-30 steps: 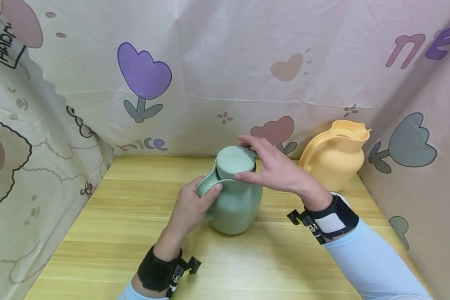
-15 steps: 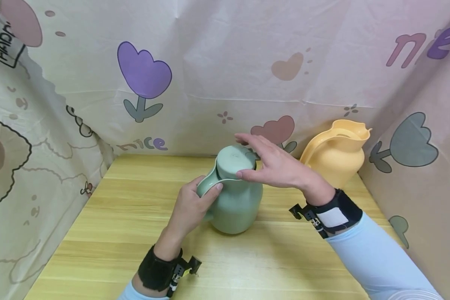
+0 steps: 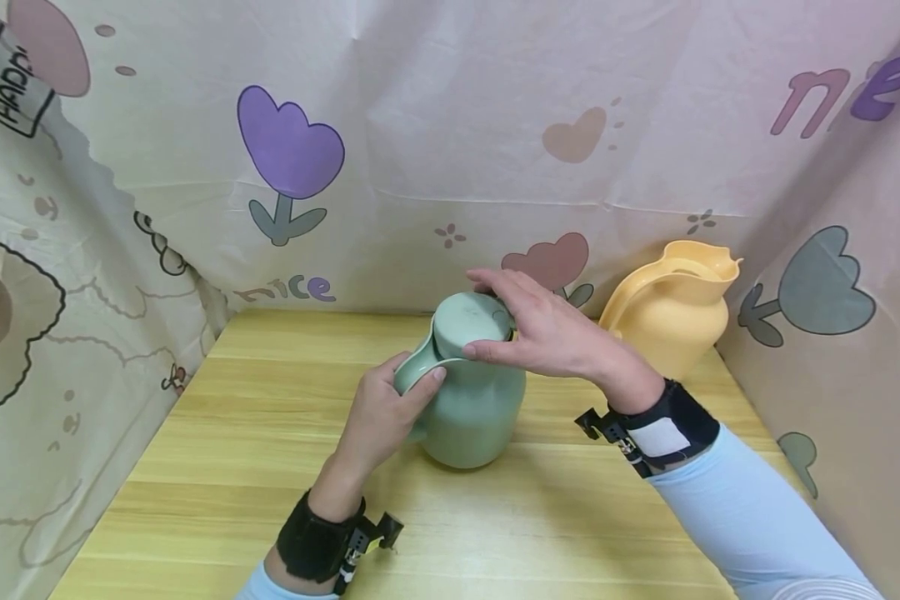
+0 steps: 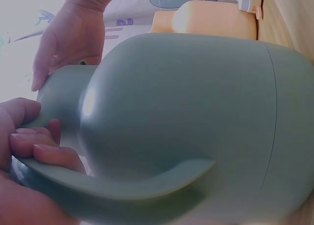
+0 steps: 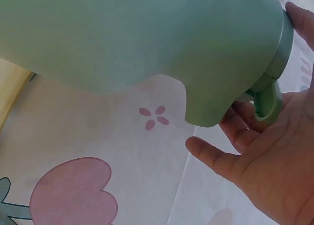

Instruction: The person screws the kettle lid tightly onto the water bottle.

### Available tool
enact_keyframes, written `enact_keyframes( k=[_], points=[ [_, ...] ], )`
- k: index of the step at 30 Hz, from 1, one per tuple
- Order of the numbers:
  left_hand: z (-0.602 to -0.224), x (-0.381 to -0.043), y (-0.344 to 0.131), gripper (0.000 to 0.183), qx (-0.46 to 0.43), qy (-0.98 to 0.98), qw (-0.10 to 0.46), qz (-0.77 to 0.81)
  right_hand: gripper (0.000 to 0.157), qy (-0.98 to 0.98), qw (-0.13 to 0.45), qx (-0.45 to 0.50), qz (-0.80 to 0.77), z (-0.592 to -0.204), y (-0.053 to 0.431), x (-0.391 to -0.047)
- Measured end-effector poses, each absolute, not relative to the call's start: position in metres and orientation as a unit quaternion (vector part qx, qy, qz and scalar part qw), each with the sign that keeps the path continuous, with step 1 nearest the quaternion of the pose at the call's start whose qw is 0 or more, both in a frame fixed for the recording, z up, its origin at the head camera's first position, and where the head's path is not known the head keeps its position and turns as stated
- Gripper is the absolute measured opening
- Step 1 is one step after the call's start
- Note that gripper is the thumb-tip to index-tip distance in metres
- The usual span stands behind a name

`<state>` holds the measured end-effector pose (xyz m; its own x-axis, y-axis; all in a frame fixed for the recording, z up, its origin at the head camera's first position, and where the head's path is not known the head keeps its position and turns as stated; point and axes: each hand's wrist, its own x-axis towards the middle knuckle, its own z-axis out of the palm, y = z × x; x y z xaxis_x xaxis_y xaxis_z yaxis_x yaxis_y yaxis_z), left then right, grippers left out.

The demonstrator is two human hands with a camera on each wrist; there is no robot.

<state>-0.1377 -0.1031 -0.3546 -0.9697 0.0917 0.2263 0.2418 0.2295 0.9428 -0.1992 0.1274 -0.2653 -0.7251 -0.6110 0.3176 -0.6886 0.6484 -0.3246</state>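
Note:
A pale green thermos jug (image 3: 468, 417) stands upright near the middle of the wooden table. My left hand (image 3: 378, 417) grips its handle (image 4: 122, 185), thumb on top and fingers wrapped beneath. Over the round lid (image 3: 465, 321) spreads my right hand (image 3: 547, 333), with the thumb at the near edge and the fingers reaching to the far side. In the right wrist view the thumb touches the rim of the lid (image 5: 287, 45), and a small green tab (image 5: 270, 104) lies by the palm. Several right fingers are partly hidden behind the jug's spout (image 5: 206, 107).
A yellow jug (image 3: 671, 317) with a large handle stands at the back right, beside my right forearm. Printed cloth (image 3: 435, 125) rises behind the table and along both sides. Each wrist wears a black strap (image 3: 318, 537) with a small camera mount.
My right hand has shifted a little leftward over the lid, its thumb sliding slightly left along the near edge. My left hand and the green jug stay in place.

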Motion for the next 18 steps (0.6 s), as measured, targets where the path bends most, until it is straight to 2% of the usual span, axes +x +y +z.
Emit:
enact_keyframes(
  k=[4,12,18],
  points=[
    [-0.3543,-0.1373,-0.1025,0.036,-0.108,-0.781,0.061,-0.612,0.088,-0.904,0.098,0.360,0.208,-0.2668,0.1283,-0.1993],
    [-0.3545,-0.1380,-0.1024,0.038,-0.109,-0.779,0.057,-0.614,0.077,-0.894,0.071,0.382,0.225,-0.2623,0.1299,-0.1970],
    [-0.3553,-0.1387,-0.1027,0.038,-0.109,-0.781,0.060,-0.612,0.076,-0.894,0.070,0.382,0.222,-0.2628,0.1285,-0.1967]
  ],
)
